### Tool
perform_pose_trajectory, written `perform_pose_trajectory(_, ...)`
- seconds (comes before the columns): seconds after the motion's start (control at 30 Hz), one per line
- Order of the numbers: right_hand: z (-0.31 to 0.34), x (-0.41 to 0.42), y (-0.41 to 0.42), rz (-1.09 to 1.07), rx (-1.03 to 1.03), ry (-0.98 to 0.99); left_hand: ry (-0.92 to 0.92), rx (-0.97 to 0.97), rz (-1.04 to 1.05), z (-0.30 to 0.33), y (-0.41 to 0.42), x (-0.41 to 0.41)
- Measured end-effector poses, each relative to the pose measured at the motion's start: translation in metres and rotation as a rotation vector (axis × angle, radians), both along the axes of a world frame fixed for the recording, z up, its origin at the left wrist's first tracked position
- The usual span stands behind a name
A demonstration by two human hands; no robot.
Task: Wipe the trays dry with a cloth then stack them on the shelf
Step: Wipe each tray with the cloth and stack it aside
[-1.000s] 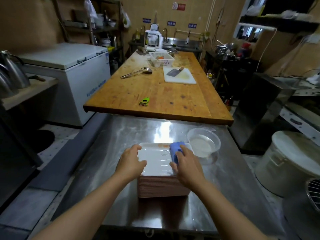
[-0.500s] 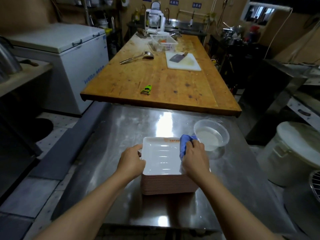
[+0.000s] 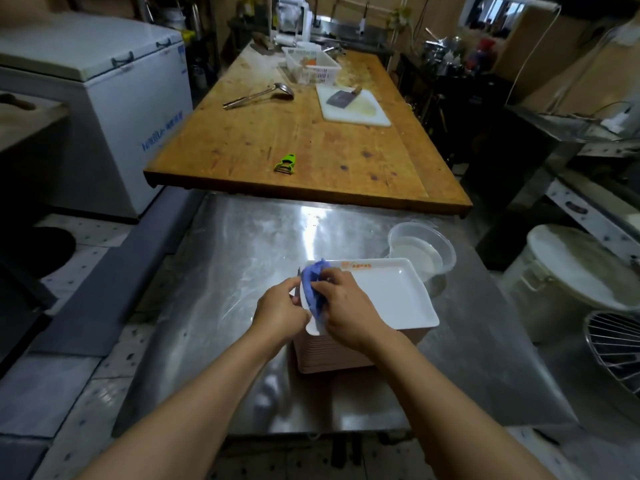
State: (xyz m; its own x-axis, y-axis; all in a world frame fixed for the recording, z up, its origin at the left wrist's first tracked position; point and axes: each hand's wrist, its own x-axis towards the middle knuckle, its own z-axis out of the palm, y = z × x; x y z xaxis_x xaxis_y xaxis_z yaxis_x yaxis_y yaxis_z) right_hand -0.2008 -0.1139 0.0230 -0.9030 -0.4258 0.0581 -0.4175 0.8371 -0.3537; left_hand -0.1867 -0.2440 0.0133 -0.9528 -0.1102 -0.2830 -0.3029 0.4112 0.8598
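Nearest the camera, two bare forearms reach over the steel table (image 3: pixel 242 258) to a stack of trays (image 3: pixel 332 355) near its front edge. The left hand (image 3: pixel 280 311) has its fingers curled on the left rim of the top tray (image 3: pixel 384 296), pinching it to hold it steady. The right hand (image 3: pixel 346 306) has its fingers clamped on a bunched blue cloth (image 3: pixel 313 284), pressed over that same left rim and near corner. The white top tray sits askew on the pinkish pile beneath it, and its inner face looks clean, though whether it is fully dry cannot be told. As a judgement, the wiping step is under way on this one tray. The rest of the pile appears still to be handled, and none can be seen stacked on a shelf, so most of the job remains. Just beyond the stack, almost touching its far right corner, stands a clear plastic container (image 3: pixel 420 251) with some whitish liquid in it. Farther off is a wooden worktable (image 3: pixel 304 150) carrying a green peeler (image 3: pixel 286 163), a ladle (image 3: pixel 258 97), and a cleaver (image 3: pixel 341 98) on a white cutting board (image 3: pixel 353 107).
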Motion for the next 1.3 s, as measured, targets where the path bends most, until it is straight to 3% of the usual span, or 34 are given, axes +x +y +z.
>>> perform_pose_trajectory(0.3, 0.002, 0.039, 0.016, 0.028, -0.056, -0.02, -0.018, 0.101, -0.014, 0.0, 0.0, 0.001)
perform_pose_trajectory(0.5, -0.002, 0.044, 0.036, 0.062, 0.076, 0.106, -0.029, -0.079, 0.016, 0.005, 0.01, 0.002)
perform_pose_trajectory(0.63, 0.006, 0.045, 0.079, -0.103, 0.235, 0.144, -0.027, -0.236, 0.034, 0.007, 0.02, 0.004)
perform_pose_trajectory(0.8, 0.013, 0.039, 0.122, -0.321, 0.395, 0.157, -0.019, -0.269, 0.07, 0.008, 0.025, 0.003)
perform_pose_trajectory(0.97, 0.006, 0.039, 0.106, -0.235, 0.294, 0.184, -0.035, -0.196, 0.055, 0.006, 0.019, 0.005)
perform_pose_trajectory(1.17, 0.004, -0.016, 0.101, -0.284, 0.355, 0.136, -0.045, -0.117, 0.052, 0.004, 0.016, 0.005)
perform_pose_trajectory(1.3, -0.007, -0.034, 0.085, -0.362, 0.109, 0.098, -0.031, -0.03, 0.059, 0.005, 0.016, 0.01)
